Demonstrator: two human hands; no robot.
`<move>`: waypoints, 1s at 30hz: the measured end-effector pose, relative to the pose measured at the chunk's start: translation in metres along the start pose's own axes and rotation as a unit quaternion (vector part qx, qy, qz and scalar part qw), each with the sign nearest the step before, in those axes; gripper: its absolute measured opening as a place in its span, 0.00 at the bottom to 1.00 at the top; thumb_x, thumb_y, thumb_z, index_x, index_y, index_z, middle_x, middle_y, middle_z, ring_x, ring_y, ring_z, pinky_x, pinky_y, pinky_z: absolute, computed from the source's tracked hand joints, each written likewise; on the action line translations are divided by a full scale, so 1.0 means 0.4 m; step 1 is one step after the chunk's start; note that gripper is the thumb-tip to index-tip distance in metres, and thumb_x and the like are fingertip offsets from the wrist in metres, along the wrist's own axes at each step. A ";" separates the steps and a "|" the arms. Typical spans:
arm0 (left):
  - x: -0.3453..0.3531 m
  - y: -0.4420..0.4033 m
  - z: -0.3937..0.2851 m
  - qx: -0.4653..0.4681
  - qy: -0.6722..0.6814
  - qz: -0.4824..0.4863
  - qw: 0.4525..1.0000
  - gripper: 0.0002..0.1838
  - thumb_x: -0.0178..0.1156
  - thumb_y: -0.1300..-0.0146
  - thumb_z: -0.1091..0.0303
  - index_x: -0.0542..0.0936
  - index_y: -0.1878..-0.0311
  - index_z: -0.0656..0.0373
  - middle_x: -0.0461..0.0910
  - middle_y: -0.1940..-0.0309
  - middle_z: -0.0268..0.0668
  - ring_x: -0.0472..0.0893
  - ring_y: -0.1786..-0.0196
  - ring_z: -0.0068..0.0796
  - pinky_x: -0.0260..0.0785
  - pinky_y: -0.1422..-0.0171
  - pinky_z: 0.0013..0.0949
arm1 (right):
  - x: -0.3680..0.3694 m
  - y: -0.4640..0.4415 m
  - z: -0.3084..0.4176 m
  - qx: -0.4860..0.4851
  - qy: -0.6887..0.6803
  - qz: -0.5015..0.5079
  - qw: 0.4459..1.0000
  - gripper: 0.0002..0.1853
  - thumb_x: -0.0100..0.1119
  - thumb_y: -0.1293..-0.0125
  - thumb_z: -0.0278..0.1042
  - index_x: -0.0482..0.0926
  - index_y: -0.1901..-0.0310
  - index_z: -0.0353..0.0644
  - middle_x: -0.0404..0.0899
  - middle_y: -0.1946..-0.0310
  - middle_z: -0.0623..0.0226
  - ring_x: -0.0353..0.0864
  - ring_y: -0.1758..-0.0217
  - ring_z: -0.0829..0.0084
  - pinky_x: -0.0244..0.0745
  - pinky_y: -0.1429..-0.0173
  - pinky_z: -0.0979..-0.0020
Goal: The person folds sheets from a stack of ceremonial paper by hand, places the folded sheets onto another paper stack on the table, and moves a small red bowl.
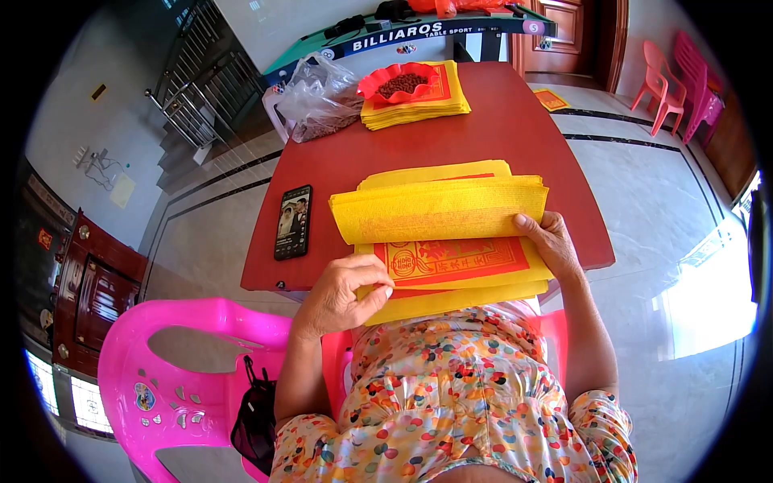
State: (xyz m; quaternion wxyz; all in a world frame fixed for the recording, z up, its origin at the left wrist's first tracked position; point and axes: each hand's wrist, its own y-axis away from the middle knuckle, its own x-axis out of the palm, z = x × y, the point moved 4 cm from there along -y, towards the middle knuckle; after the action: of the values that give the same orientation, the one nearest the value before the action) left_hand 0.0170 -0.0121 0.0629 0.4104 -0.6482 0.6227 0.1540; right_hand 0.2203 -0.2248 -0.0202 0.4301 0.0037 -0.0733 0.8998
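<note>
Yellow paper sheets (439,211) with red printed panels (459,262) lie in a layered pile at the table's near edge, partly over the lap. The upper sheet is folded or curled over toward the far side. My right hand (551,241) grips its right end, thumb on top and fingers behind. My left hand (346,292) is at the pile's lower left, its fingers curled and thumb near the index finger at the paper's left edge. Whether a sheet is between those fingertips is too small to tell.
On the red table (515,121) are a phone (293,222), a clear plastic bag (318,101) and another yellow paper stack (447,101) bearing a red dish (394,84) of small brown pieces. A pink chair (185,378) with a black bag (256,414) stands left; a billiards table (403,36) is behind.
</note>
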 end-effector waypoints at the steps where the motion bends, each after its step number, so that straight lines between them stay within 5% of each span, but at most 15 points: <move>1: 0.002 -0.001 -0.001 0.000 0.000 0.000 1.000 0.03 0.59 0.47 0.77 0.79 0.70 0.67 0.77 0.74 0.41 0.78 0.71 0.34 0.70 0.66 0.31 | 0.000 0.000 0.001 0.000 -0.002 0.000 1.000 0.22 0.61 0.40 0.51 0.81 0.61 0.35 0.81 0.73 0.69 0.78 0.72 0.83 0.74 0.68 0.77; 18: -0.025 0.000 -0.002 -0.021 -0.073 -0.230 0.970 0.03 0.61 0.44 0.78 0.78 0.69 0.68 0.77 0.75 0.40 0.78 0.73 0.31 0.69 0.68 0.28 | -0.022 -0.008 -0.023 -0.006 -0.162 0.020 0.987 0.30 0.52 0.36 0.57 0.75 0.56 0.28 0.80 0.64 0.54 0.81 0.63 0.69 0.79 0.57 0.70; 20: -0.026 -0.001 -0.003 -0.020 -0.074 -0.237 0.969 0.03 0.61 0.44 0.78 0.77 0.70 0.68 0.77 0.75 0.40 0.78 0.73 0.30 0.69 0.69 0.28 | -0.034 -0.014 -0.043 0.010 -0.155 0.048 0.987 0.33 0.50 0.36 0.59 0.69 0.47 0.30 0.75 0.52 0.51 0.78 0.52 0.63 0.76 0.48 0.63; 26: -0.027 0.000 0.001 -0.021 -0.073 -0.252 0.965 0.03 0.61 0.44 0.78 0.77 0.70 0.68 0.77 0.76 0.40 0.77 0.73 0.29 0.68 0.69 0.28 | -0.030 -0.014 -0.058 -0.009 -0.257 0.101 0.961 0.39 0.48 0.38 0.65 0.66 0.41 0.33 0.70 0.44 0.49 0.71 0.42 0.59 0.69 0.39 0.57; 30: -0.026 0.001 0.003 -0.032 -0.066 -0.258 0.963 0.03 0.61 0.44 0.79 0.76 0.70 0.69 0.76 0.77 0.39 0.77 0.73 0.29 0.68 0.69 0.27 | -0.017 -0.006 -0.024 -0.097 -0.182 0.098 0.974 0.35 0.53 0.38 0.60 0.73 0.48 0.28 0.77 0.52 0.52 0.78 0.52 0.68 0.75 0.49 0.68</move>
State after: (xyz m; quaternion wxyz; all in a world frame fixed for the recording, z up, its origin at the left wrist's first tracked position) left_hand 0.0151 -0.0040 0.0695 0.4556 -0.7880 0.4005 0.1054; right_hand 0.2271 -0.2271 -0.0298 0.3171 0.1182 -0.2371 0.9106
